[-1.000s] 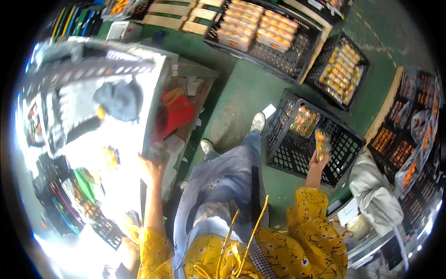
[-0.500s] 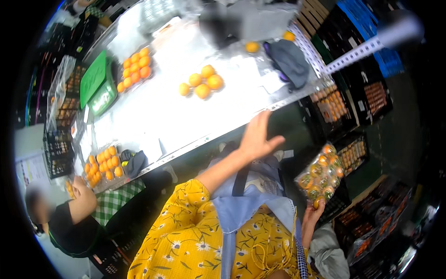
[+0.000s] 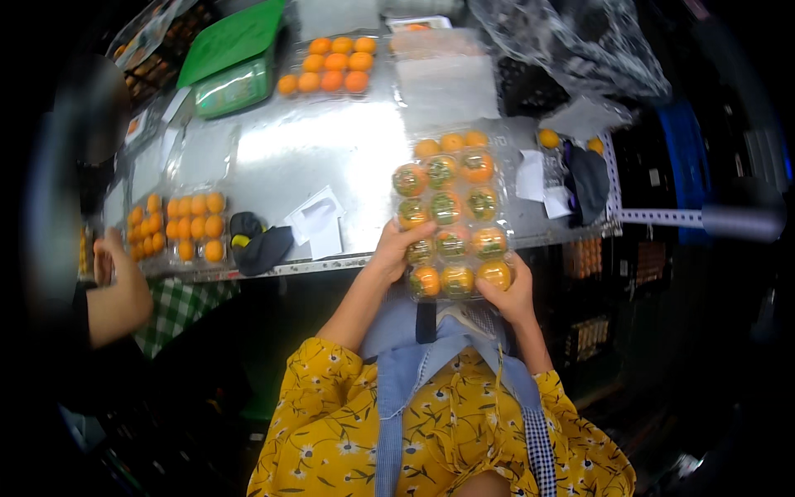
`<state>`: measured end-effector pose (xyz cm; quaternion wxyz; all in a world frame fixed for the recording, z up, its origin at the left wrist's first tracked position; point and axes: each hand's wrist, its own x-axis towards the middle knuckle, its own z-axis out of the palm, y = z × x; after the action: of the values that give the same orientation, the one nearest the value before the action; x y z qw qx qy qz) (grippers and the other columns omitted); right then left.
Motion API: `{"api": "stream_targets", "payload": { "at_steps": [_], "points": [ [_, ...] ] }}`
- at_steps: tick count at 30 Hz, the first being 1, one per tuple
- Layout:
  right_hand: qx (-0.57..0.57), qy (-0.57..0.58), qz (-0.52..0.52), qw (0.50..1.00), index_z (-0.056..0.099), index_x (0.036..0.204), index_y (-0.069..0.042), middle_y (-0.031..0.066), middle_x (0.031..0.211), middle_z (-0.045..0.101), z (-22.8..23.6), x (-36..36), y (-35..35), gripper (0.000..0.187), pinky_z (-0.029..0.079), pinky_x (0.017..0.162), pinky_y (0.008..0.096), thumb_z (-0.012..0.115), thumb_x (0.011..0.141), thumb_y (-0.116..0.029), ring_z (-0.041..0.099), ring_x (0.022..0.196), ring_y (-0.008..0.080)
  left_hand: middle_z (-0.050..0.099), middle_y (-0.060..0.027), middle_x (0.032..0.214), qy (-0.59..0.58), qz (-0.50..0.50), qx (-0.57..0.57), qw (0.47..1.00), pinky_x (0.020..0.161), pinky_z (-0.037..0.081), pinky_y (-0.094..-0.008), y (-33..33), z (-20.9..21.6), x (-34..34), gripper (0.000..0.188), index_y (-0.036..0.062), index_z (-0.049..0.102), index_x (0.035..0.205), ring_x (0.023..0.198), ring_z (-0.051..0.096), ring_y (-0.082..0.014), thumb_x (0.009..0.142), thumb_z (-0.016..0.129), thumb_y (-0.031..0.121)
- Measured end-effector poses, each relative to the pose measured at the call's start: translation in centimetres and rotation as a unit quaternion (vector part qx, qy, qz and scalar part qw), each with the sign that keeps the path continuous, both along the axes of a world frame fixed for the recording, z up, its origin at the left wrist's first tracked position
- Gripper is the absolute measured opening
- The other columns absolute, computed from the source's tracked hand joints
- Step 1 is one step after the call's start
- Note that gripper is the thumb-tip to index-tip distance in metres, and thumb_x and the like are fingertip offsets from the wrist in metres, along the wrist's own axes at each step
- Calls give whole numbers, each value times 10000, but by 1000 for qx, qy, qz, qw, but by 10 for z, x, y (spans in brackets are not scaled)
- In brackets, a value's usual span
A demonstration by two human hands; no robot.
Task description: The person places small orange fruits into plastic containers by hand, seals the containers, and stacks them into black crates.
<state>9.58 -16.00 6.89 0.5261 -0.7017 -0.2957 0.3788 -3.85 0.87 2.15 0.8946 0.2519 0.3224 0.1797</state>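
A clear plastic fruit pack is lying lengthwise between 2 hands just right of the frame's centre, its orange, green-patched fruit showing in 3 columns. The left hand is gripping the pack's left side, the thumb reaching over the plastic toward the middle column. The right hand is gripping the lower right corner, its thumb pressing near the bottom fruit. The other fingers are partly hiding underneath, so their exact placing cannot be told. The pack is overlapping the front edge of the counter; whether it is touching the metal cannot be told. Just above its upper end, 3 oranges are showing.

Half a second earlier, the right hand alone was holding the pack at the right of the frame, while the left hand was spreading empty near the counter's edge; now both are closing on it. The view is also swinging: the green-topped box is sitting at upper left, not far left.
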Motion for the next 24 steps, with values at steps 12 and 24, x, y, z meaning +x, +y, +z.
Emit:
{"api": "stream_targets", "payload": {
  "at_steps": [12,24],
  "points": [
    [20,183,348,919,495,1126,-11,60,1058,541,16,35,116,297,444,750,241,460,907,-210,529,899,119,495,-141,1169,-152,327,-48,931,844,489,-447,-5,-17,-65,516,29,381,1242,1042,527,-279,800,615,156],
    [-12,207,464,861,518,1069,8,62,887,597,17,37,146,285,462,677,232,572,841,-153,563,800,96,503,-129,1196,-85,383,26,919,930,417,-416,-34,-34,-72,557,33,382,1262,1080,508,-272,791,622,209]
  ]
}}
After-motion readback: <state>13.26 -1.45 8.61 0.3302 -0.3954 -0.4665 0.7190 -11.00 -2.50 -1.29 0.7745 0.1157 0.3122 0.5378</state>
